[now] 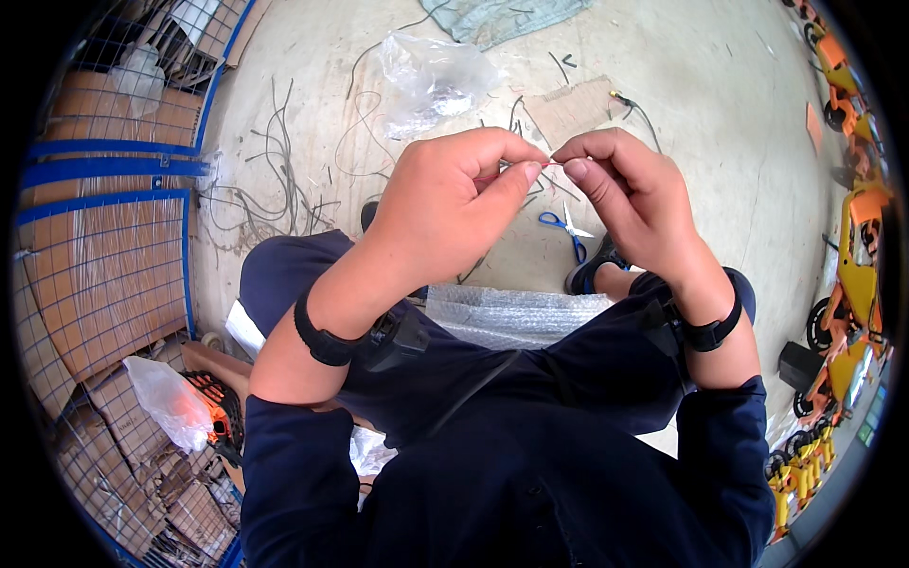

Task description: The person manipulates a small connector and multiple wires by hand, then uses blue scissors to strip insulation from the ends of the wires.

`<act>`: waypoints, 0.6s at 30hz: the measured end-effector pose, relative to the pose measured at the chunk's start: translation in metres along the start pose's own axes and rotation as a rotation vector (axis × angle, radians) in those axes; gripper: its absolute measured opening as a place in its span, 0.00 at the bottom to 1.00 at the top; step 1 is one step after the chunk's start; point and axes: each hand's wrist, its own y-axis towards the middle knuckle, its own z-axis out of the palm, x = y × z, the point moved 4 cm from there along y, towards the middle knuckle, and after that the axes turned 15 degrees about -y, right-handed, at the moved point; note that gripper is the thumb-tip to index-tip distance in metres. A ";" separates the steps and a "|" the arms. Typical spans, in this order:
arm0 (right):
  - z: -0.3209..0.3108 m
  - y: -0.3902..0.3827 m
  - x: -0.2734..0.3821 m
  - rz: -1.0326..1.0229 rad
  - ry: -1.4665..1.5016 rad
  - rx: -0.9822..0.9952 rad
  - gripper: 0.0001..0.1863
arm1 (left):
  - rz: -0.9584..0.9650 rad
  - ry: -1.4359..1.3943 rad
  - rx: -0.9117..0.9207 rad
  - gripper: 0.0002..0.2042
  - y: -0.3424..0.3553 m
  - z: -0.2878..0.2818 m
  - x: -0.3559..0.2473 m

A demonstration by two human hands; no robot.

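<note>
My left hand (440, 204) is closed in a pinch on a thin red wire (551, 163), raised above the floor between my knees. My right hand (634, 199) also pinches the wire, a short way to the right of the left fingertips, with a short bit of wire showing between them. Blue-handled scissors (578, 241) lie open on the floor below my right hand. A strip of bubble wrap (511, 317) sits between my legs. Both wrists wear black straps.
Cable offcuts (284, 161), a clear plastic bag (426, 80), cardboard (573, 109) and grey-blue cloth (492, 14) lie on the floor ahead. Blue mesh cages (189, 256) with cardboard stand at left, beside a bagged orange-black item (213, 417). Yellow-orange wheeled items (852, 227) line the right.
</note>
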 end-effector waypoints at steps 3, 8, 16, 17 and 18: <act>0.004 -0.002 -0.008 0.209 0.268 0.126 0.08 | -0.004 -0.002 0.017 0.06 0.001 -0.002 -0.005; 0.004 -0.008 -0.009 0.467 0.765 0.486 0.09 | 0.139 0.006 0.057 0.05 0.007 -0.008 0.000; 0.012 -0.009 0.000 0.235 0.494 0.296 0.09 | 0.425 0.101 -0.057 0.06 0.012 -0.007 -0.003; 0.012 -0.008 -0.001 0.292 0.521 0.285 0.09 | 0.507 0.189 -0.169 0.07 0.010 -0.005 -0.008; 0.013 -0.009 -0.002 0.347 0.550 0.276 0.10 | 0.587 0.277 -0.283 0.07 0.007 -0.005 -0.012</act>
